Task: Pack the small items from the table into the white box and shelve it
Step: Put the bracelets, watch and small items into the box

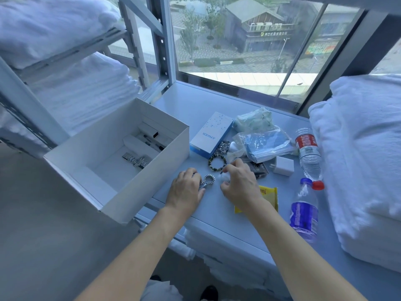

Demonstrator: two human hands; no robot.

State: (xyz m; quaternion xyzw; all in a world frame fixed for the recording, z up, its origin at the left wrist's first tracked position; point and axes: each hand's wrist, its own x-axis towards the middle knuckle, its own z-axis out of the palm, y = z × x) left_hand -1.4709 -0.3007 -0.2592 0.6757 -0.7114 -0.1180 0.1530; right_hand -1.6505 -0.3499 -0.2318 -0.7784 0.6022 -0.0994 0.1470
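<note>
Silver chain [207, 180] gripped by left hand [184, 190]; right hand [238, 181] pinches white bit; 2 bottles [308, 153].

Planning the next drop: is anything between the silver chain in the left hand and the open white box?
Nothing visible. The left hand grips the silver chain beside the white box, whose top is open; only its near wall stands between them.

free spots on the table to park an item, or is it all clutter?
Bare table lies behind the ANKER box, up to the window, and along the near edge between the left hand and the white box. Crowded: from the bead bracelet across to the bottles.
</note>
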